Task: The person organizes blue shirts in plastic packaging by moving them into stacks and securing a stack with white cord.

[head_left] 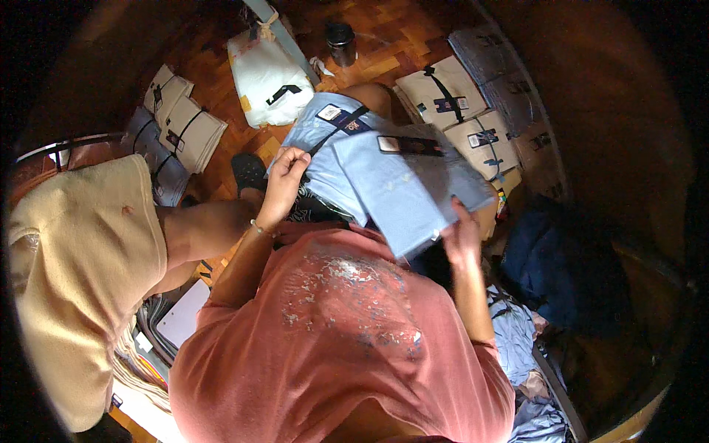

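Right hand point(461, 235) clamped on the lower edge of a folded light-blue shirt point(412, 188), thumb over the fabric. Left hand point(284, 184) pinching the corner of a second light-blue shirt point(325, 159) lying just beneath and to the left, partly overlapped by the first. Both held above the lap, over a salmon T-shirt point(347, 332). Farther out, beige packaged shirts point(450, 100) stacked on the parquet floor point(384, 44), a white bag point(266, 77), a dark canister point(340, 40).

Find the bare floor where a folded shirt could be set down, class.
Bare parquet lies between the white bag and the beige shirts, around the dark can. The left, by the folded stacks, and the right, by the blue cloth heap, are crowded.
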The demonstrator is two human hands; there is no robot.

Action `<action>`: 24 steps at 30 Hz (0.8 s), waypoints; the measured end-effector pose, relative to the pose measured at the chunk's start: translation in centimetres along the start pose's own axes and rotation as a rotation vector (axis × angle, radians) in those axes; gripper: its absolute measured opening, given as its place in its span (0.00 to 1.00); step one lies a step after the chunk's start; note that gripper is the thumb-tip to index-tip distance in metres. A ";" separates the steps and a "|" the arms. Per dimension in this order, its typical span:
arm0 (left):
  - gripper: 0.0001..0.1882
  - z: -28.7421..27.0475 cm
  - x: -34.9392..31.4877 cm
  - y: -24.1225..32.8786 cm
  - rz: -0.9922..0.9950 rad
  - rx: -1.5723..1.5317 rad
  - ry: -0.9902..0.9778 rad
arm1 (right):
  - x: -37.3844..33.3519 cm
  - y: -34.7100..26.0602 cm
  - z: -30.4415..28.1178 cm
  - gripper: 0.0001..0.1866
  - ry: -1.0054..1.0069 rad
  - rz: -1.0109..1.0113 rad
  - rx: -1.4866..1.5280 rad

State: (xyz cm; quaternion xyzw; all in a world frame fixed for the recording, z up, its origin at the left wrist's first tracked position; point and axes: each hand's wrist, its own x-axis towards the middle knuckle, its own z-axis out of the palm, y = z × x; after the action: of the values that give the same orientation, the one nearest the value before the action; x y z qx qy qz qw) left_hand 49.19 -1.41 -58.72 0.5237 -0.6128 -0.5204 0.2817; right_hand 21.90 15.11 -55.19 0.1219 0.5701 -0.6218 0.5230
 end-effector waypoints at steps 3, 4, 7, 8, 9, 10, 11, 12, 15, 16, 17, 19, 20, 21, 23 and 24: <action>0.06 0.7 -0.4 0.7 0.067 0.035 -0.048 | -0.9 -1.9 0.1 0.19 -0.022 -0.034 -0.096; 0.06 1.0 -0.7 1.0 0.098 0.066 -0.060 | -0.8 -1.9 0.3 0.19 -0.026 -0.049 -0.133; 0.06 1.9 -1.4 2.3 0.339 0.287 -0.081 | -0.2 1.2 2.7 0.15 -0.095 0.160 -0.021; 0.07 2.2 -1.7 3.2 0.359 0.386 -0.095 | -0.3 3.0 4.3 0.14 -0.123 0.104 0.047; 0.08 2.4 -2.0 4.0 0.370 0.487 -0.105 | -0.4 4.6 5.5 0.14 -0.152 0.055 0.110; 0.10 2.5 -1.8 3.8 0.375 0.567 -0.101 | -0.6 5.3 6.6 0.15 -0.117 0.075 0.124; 0.10 2.1 -1.6 3.4 0.367 0.638 -0.092 | -0.7 5.5 7.4 0.16 -0.089 0.103 0.138; 0.10 1.9 -1.7 3.1 0.335 0.653 -0.063 | 0.3 5.9 5.3 0.16 -0.253 0.261 0.010; 0.10 1.5 -1.9 0.8 0.268 0.559 -0.067 | 0.1 3.4 1.5 0.14 -1.024 -0.036 -1.144; 0.10 1.4 -2.1 0.1 0.250 0.505 -0.081 | 0.1 2.2 1.9 0.15 -1.033 -0.281 -1.361; 0.10 1.4 -2.2 0.1 0.244 0.496 -0.091 | -0.2 1.8 3.1 0.23 -0.971 -0.713 -1.477; 0.10 1.6 -1.9 0.4 0.250 0.473 -0.102 | 0.1 1.0 7.4 0.31 -1.071 -1.243 -1.786; 0.09 1.6 -1.8 0.5 0.262 0.441 -0.125 | 1.5 1.6 8.0 0.33 -1.129 -1.243 -1.804; 0.08 1.3 -1.7 0.8 0.272 0.464 -0.135 | 3.0 2.5 8.6 0.36 -1.190 -1.244 -1.815; 0.08 0.7 -1.8 1.4 0.277 0.506 -0.155 | 3.8 3.3 9.2 0.38 -1.219 -1.253 -1.822; 0.07 0.3 -2.1 1.8 0.292 0.572 -0.147 | 3.5 3.2 9.7 0.37 -1.188 -1.260 -1.819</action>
State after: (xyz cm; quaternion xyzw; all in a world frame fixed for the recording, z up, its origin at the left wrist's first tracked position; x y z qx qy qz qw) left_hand 48.93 0.45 -56.73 0.4493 -0.8215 -0.3175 0.1499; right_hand 27.25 5.86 -56.64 -0.8740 0.4279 -0.1042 0.2055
